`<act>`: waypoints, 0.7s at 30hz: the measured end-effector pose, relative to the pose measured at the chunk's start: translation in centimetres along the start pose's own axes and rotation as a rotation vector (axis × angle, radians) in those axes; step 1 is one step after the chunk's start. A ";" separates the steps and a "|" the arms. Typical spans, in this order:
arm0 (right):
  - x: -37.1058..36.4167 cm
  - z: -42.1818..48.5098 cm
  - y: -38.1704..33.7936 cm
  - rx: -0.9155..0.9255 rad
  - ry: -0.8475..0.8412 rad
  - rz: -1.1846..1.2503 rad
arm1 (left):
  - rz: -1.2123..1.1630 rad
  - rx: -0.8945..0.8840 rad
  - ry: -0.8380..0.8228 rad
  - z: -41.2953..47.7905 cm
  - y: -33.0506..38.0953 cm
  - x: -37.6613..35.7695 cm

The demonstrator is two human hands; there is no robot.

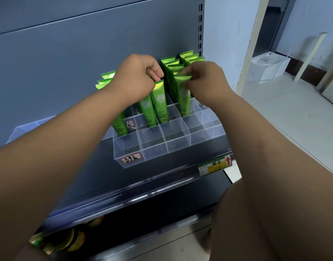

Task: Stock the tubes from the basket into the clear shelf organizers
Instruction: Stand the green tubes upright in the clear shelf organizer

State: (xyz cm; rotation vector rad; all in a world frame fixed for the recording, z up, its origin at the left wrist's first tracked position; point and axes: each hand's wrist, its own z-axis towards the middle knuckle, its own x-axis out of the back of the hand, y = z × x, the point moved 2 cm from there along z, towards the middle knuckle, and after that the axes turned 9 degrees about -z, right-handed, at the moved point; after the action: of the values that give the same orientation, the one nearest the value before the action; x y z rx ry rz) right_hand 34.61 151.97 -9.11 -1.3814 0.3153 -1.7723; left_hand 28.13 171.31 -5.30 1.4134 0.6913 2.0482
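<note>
Left hand (137,78) is curled round the tops of green tubes (146,110); one tube (184,102) is pinched at its crimp by the right hand (205,80). All are stood in the clear organizer's (143,153) rear compartments on the shelf (86,166).

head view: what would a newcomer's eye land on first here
Bright green tubes stand packed in the back rows of a clear organizer on the dark shelf. At centre, the left hand grips one tube's top while the right hand pinches another's crimped end.
</note>
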 end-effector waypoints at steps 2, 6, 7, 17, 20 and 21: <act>0.1 0.0 -0.1 0.007 0.005 -0.023 | 0.002 0.003 0.007 -0.1 0.1 0.0; 0.2 -0.1 -0.3 0.024 0.010 -0.058 | -0.015 -0.013 0.027 -0.1 0.6 -0.1; 0.2 -0.1 -0.3 0.025 0.009 -0.060 | -0.017 -0.014 0.025 0.0 0.8 -0.2; 0.5 -0.5 -0.7 0.021 0.054 -0.086 | 0.057 0.010 0.040 -0.6 1.6 -0.5; 0.6 -0.6 -0.6 0.038 0.052 -0.112 | 0.141 -0.052 0.140 -1.8 2.6 -0.1; 0.6 -0.7 -0.6 0.045 0.048 -0.115 | 0.178 -0.068 0.191 -2.4 3.1 0.2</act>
State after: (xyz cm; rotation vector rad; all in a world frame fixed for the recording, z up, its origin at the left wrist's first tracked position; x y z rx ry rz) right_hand 33.71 151.71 -8.51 -1.3503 0.2240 -1.8973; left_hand 25.31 169.04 -3.82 1.2929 0.5834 2.3456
